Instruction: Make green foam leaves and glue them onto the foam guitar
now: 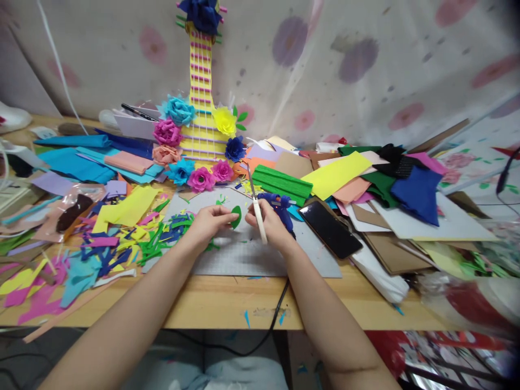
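Note:
My left hand pinches a small green paper leaf between thumb and fingers. Close by on the right, my right hand is closed around a pair of scissors with white handles, the blades pointing up and away from me. Both hands are over a grey cutting mat. Just behind my right hand lies a blue glue gun, partly hidden by it. Beyond the mat stands a yellow paper guitar trimmed with paper flowers, its strings white.
Colourful paper scraps pile up to the left. A black phone lies at the mat's right edge, near a folded green crepe paper and stacked sheets. A black cable hangs over the table's front edge.

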`<state>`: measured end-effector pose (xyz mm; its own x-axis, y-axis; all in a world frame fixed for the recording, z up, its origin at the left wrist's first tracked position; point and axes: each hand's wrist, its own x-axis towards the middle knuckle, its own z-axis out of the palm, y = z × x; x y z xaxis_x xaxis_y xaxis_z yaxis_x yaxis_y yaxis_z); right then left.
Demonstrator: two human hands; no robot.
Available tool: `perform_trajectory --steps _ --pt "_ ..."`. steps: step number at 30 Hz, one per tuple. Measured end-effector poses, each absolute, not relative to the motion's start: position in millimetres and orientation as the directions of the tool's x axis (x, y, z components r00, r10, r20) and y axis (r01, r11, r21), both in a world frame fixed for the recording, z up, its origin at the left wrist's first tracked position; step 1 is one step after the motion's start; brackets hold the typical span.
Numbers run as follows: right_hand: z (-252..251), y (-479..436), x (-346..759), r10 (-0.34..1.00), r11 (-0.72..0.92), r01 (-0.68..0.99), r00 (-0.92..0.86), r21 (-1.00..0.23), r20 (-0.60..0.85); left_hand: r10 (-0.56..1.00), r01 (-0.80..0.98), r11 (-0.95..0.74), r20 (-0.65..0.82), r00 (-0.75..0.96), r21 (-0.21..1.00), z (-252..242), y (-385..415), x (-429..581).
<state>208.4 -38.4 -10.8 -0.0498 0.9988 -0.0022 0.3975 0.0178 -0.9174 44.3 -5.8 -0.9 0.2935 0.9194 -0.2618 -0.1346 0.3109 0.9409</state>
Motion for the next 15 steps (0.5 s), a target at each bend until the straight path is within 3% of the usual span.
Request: perform_trajectory --steps 5,15 --pt "-2.4 -44.9 211.1 0.953 0.007 0.485 -0.269 -0.875 -0.142 0.894 -0.369 0.413 -0.293 0.338 0.833 5.1 -1.2 39.7" --pt "4.1 -49.1 211.3 0.935 0.025 0.477 -0.323 -0.878 -0.149 0.889 -0.366 0.425 -0.304 0.343 0.828 3.8 1.7 36.7"
